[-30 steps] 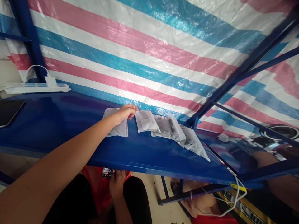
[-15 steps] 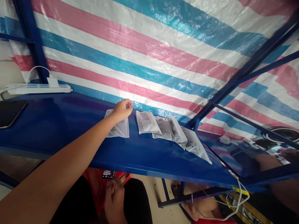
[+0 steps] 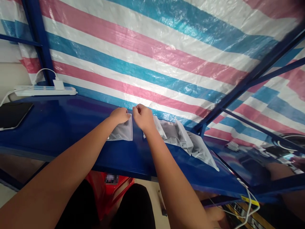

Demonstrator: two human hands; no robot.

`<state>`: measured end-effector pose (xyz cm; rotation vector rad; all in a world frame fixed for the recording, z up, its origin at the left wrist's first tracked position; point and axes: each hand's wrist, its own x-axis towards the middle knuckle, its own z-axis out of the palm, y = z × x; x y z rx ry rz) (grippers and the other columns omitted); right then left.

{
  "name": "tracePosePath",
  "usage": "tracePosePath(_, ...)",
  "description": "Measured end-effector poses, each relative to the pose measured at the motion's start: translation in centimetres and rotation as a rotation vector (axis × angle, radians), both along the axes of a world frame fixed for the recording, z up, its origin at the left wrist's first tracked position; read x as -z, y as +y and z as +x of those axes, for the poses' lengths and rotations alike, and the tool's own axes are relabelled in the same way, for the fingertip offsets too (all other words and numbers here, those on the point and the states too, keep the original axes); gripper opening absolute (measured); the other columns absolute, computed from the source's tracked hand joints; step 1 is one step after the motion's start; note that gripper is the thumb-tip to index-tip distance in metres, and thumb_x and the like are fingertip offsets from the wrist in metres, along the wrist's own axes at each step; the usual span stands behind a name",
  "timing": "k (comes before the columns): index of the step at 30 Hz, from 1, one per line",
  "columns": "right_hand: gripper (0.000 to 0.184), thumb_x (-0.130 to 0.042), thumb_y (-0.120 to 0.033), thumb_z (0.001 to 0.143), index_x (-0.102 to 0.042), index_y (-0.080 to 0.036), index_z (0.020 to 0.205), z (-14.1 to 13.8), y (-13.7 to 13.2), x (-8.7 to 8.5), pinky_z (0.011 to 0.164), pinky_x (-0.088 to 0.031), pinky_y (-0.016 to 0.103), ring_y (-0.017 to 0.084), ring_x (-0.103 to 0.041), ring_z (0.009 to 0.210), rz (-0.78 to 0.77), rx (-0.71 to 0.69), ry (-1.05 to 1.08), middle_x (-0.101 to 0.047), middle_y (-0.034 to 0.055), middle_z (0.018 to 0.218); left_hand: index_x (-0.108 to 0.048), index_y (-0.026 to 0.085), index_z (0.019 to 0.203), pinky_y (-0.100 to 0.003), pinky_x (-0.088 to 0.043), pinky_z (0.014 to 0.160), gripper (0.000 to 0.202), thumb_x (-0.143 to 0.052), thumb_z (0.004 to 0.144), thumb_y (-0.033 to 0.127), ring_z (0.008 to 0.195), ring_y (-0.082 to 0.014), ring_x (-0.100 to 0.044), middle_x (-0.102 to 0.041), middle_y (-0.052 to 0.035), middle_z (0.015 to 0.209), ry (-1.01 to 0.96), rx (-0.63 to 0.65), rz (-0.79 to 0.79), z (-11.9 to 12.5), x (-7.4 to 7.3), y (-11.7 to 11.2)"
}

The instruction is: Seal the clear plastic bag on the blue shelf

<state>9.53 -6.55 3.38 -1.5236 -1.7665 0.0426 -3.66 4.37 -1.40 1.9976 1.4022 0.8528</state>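
Observation:
My left hand (image 3: 120,115) and my right hand (image 3: 142,116) both pinch the top edge of a small grey plastic pouch (image 3: 121,132) that lies on the blue metal shelf (image 3: 71,127). The left fingers hold its upper left part and the right fingers its upper right corner. Just to the right, a row of several similar grey pouches (image 3: 183,140) lies overlapping on the same shelf, partly hidden behind my right wrist.
A white power strip (image 3: 45,91) with a plugged-in charger lies at the shelf's back left, and a dark tablet (image 3: 11,115) sits at the left edge. A striped tarp (image 3: 166,47) hangs behind. A red container (image 3: 114,186) shows under the shelf. White cables (image 3: 247,203) dangle at the lower right.
My right hand rose from under the shelf, where it was near a phone, and took hold of the pouch's top beside my left hand. The left hand stayed on the pouch.

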Motion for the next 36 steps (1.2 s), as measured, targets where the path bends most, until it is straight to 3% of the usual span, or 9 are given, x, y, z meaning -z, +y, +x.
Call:
tracePosePath(3,0.026,-0.044,-0.031,0.097,-0.065,-0.017,0.1,0.8,4.6,3.6,0.084,-0.043,0.033,0.023,-0.06,0.092,-0.101,0.073,-0.082,-0.067,0.0114,0.099,-0.072,0.021,0.075,-0.033,-0.049,0.078,0.018,-0.066,0.076,0.038,0.092,-0.03,-0.068,-0.075,-0.0107,0.089,0.092,0.006,0.051,-0.8,0.2,0.9)
tracePosePath(5,0.027,-0.045,-0.032,0.097,-0.065,-0.018,0.108,1.0,5.6,5.7,0.087,-0.044,0.034,0.025,-0.061,0.098,-0.182,0.031,-0.086,-0.068,0.0121,0.108,-0.075,0.021,0.076,-0.033,-0.049,0.073,0.018,-0.066,0.076,0.037,0.084,-0.0278,-0.068,-0.076,-0.0085,0.087,0.031,0.028,-0.029,-1.4,0.5,1.9)
tracePosePath(7,0.03,-0.041,-0.035,0.099,-0.065,-0.02,0.109,1.1,5.9,6.8,0.089,-0.044,0.035,0.025,-0.062,0.101,-0.211,0.015,-0.022,-0.069,0.0109,0.11,-0.077,0.022,0.078,-0.032,-0.05,0.071,0.019,-0.067,0.075,0.038,0.079,-0.0261,-0.068,-0.076,-0.0066,0.084,-0.031,0.042,-0.103,-2.0,0.9,2.8)
tracePosePath(11,0.043,-0.031,-0.042,0.102,-0.067,-0.019,0.099,1.3,6.4,6.8,0.084,-0.047,0.032,0.022,-0.066,0.092,-0.269,-0.012,0.197,-0.072,0.009,0.1,-0.078,0.022,0.08,-0.031,-0.05,0.071,0.022,-0.067,0.075,0.04,0.081,-0.0247,-0.068,-0.076,-0.0061,0.085,-0.02,0.083,-0.103,-2.1,1.3,3.7)
tracePosePath(14,0.04,-0.041,-0.046,0.098,-0.069,-0.017,0.098,1.6,6.9,6.9,0.077,-0.049,0.028,0.018,-0.067,0.081,-0.29,-0.053,0.334,-0.074,0.006,0.091,-0.079,0.022,0.08,-0.03,-0.05,0.07,0.023,-0.066,0.075,0.041,0.083,-0.0253,-0.069,-0.076,-0.0058,0.087,-0.012,0.122,-0.097,-1.8,1.2,3.2)
tracePosePath(18,0.028,-0.056,-0.039,0.089,-0.071,-0.016,0.091,1.8,7.2,7.3,0.076,-0.049,0.028,0.018,-0.067,0.081,-0.28,-0.042,0.371,-0.075,0.0058,0.09,-0.078,0.023,0.078,-0.03,-0.049,0.068,0.022,-0.067,0.073,0.041,0.086,-0.0268,-0.069,-0.077,-0.0051,0.088,0.002,0.184,-0.141,-1.8,0.4,2.0)
tracePosePath(22,0.023,-0.059,-0.03,0.084,-0.073,-0.015,0.096,2.0,7.0,7.3,0.076,-0.05,0.028,0.018,-0.067,0.083,-0.324,-0.059,0.43,-0.075,0.0065,0.093,-0.079,0.024,0.079,-0.03,-0.051,0.069,0.021,-0.073,0.069,0.04,0.09,-0.0284,-0.069,-0.078,-0.0064,0.093,-0.012,0.115,-0.187,-2.0,-0.4,1.0)
tracePosePath(30,0.026,-0.061,-0.04,0.086,-0.071,-0.016,0.09,2.0,6.6,6.9,0.076,-0.047,0.028,0.017,-0.064,0.081,-0.306,-0.098,0.421,-0.073,0.0044,0.089,-0.08,0.026,0.084,-0.028,-0.051,0.064,0.02,-0.07,0.071,0.037,0.085,-0.025,-0.069,-0.078,-0.0043,0.096,-0.102,0.178,-0.247,-1.8,-1.1,-0.2)
tracePosePath(36,0.024,-0.058,-0.041,0.085,-0.065,-0.018,0.084,2.1,6.7,6.9,0.064,-0.041,0.026,0.014,-0.056,0.067,-0.306,-0.098,0.416,-0.065,-0.0011,0.074,-0.078,0.025,0.078,-0.027,-0.049,0.068,0.017,-0.068,0.072,0.037,0.084,-0.0229,-0.067,-0.075,-0.0024,0.087,-0.101,0.253,-0.183,-1.7,-0.6,0.1)
